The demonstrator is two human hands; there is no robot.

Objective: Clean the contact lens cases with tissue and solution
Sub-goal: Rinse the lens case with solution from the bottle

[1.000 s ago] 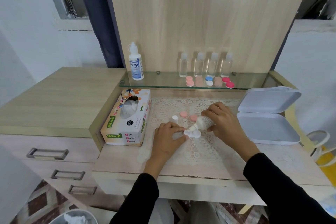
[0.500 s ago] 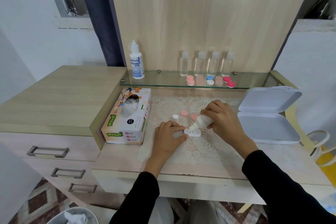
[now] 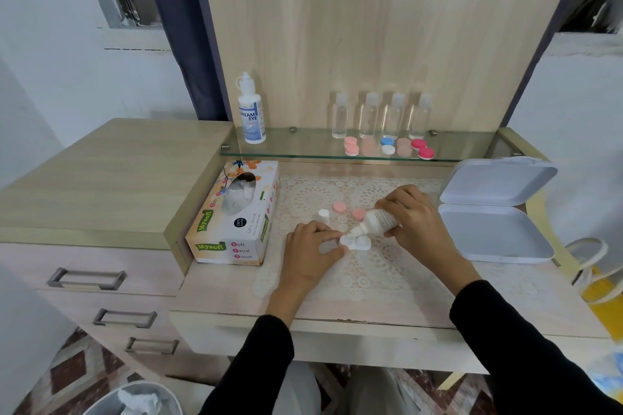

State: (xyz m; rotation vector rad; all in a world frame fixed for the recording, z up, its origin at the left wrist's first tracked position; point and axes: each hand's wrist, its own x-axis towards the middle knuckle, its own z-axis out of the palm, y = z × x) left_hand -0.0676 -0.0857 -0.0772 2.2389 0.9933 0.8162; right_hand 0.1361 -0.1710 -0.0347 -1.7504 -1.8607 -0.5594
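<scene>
The left hand [image 3: 310,256] lies on the lace mat [image 3: 371,280], fingers curled, its fingertips pinching the near-left end of the white contact lens case [image 3: 358,242], which sits flat on the mat between the two hands. The right hand [image 3: 416,226] is wrapped round a small white solution bottle [image 3: 377,222], tilted so that the nozzle points down at the left well of the case; whether the tip touches the plastic cannot be told.

The step looks to be wetting the open wells. To do it well, keep the case pressed level so that nothing spills onto the lace, squeeze gently for a small amount in each well, and hold the nozzle just clear of the rim to keep it clean.

Just beyond the left fingertips stand a white bottle cap [image 3: 323,215] and two loose pink lids [image 3: 338,207]; keep the bottle hand from sweeping them. The tissue box [image 3: 236,219] is close on the left hand's outer side, within easy reach for the wipe that should follow. Further off, a glass shelf [image 3: 303,145] carries more lens cases [image 3: 387,146].
</scene>
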